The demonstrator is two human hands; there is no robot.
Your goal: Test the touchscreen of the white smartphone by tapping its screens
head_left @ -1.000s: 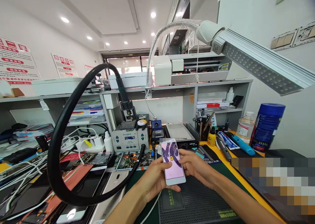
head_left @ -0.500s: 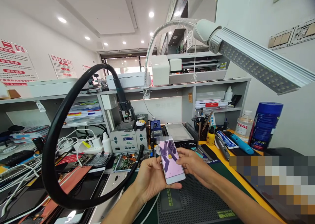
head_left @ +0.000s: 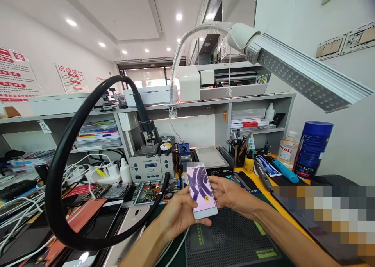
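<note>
A white smartphone [head_left: 202,189] is tilted up toward me above the work mat, its lit screen showing dark purple strokes and a small yellow round icon on pale pink. My left hand [head_left: 177,214] cradles it from the left and below, closed on it, with the thumb over the lower left of the screen. At the right edge, my right hand [head_left: 233,194] is closed against the phone, its fingers reaching partly behind it. The phone hides some of those fingertips. Under both hands lies a black perforated mat [head_left: 234,235].
A thick black hose [head_left: 55,173] loops up at left from a grey soldering station [head_left: 152,167]. Several phones and a tray of circuit boards [head_left: 149,192] lie left of my hands. Bottles, a blue canister [head_left: 313,149] and tools stand at right. An LED lamp [head_left: 304,75] hangs overhead.
My right thumb has come off the screen, while my left thumb has moved onto its lower left. The purple strokes have spread and the yellow icon sits lower.
</note>
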